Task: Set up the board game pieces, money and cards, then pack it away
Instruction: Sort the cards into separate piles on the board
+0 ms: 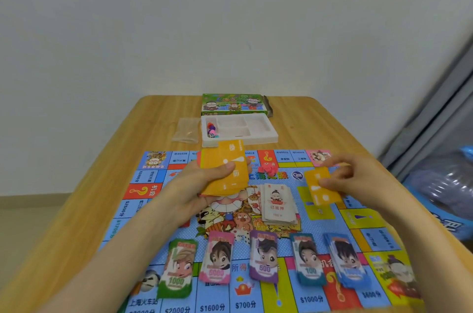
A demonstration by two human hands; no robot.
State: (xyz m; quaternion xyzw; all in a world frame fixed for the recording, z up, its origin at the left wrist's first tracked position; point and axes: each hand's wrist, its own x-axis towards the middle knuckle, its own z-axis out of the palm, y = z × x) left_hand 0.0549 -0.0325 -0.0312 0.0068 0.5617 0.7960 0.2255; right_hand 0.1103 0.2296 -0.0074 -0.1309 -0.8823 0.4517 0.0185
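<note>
The colourful game board (143,213) lies flat on the wooden table. My left hand (204,184) holds a stack of orange cards (225,166) above the board's far middle. My right hand (358,179) pinches a single orange card (320,188) over the board's right side, just above a yellow space. A pile of white title cards (277,204) rests at the board's centre. Several stacks of play money sit in a row along the near edge: green (178,269), pink (217,259), purple (265,256), teal (307,259), blue (348,261). Small red pieces (267,169) lie beyond the cards.
A white plastic insert tray (256,138) with tokens and dice (212,129) in its left compartment stands behind the board. The green game box (234,104) is at the table's far edge, against the wall. A clear plastic bag (186,129) lies left of the tray. Blue bagged items (445,184) lie right of the table.
</note>
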